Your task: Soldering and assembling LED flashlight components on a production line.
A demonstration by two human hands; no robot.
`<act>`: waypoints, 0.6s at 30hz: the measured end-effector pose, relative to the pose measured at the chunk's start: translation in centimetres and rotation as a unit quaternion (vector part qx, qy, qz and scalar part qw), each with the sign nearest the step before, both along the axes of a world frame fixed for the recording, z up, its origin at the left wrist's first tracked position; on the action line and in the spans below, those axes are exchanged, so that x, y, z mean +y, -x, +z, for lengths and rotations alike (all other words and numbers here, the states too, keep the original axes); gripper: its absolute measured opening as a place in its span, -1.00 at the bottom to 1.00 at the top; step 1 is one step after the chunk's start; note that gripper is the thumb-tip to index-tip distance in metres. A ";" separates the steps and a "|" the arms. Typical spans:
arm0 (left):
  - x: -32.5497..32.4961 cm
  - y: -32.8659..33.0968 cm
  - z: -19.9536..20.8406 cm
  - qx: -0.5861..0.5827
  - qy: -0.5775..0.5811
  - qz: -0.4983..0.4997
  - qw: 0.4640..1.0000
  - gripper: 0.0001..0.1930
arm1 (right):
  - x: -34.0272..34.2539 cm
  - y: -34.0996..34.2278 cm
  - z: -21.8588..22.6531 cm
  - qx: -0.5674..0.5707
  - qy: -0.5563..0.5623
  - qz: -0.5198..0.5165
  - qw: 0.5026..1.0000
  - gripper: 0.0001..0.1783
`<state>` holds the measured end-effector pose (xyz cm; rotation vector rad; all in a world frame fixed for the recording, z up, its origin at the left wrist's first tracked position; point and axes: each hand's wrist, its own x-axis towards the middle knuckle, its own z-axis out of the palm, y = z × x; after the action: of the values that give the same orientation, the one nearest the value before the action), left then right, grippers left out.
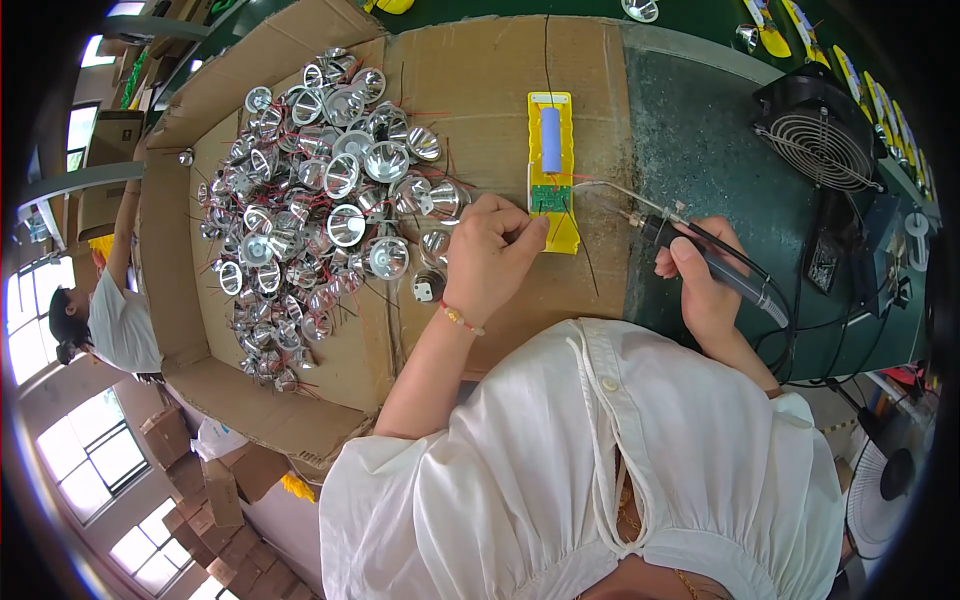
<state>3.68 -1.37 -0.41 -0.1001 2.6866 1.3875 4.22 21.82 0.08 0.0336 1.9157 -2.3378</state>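
A yellow flashlight-like housing [565, 236] lies lengthwise on the cardboard, with a blue cylindrical battery [551, 140] and a green circuit board [549, 197] inside. Thin red and black wires come off the board. My left hand [492, 255] is closed in a pinch at the housing's lower left edge; whatever its fingertips hold is hidden. In my right hand [708, 285] is a soldering iron [735, 278] with a thin curved feed tube [630, 192]. Its tip points left toward the board, a short way off from it.
A cardboard box [175, 260] at the left holds many silver reflectors [346, 225] with wires. To the right, a black fan [820, 150] with a wire guard stands on the green bench [690, 130]. More yellow housings [880, 100] line the far right. Another person [122, 320] is far left.
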 end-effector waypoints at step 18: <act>3.1 7.4 2.5 0.190 0.406 -0.074 0.891 -0.84 | 4.0 0.5 -0.8 -0.032 -0.046 -0.078 0.995 -0.84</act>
<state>-3.69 1.68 2.07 0.3345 3.3141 0.1662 3.71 25.79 -0.70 0.2727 2.0553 -2.3095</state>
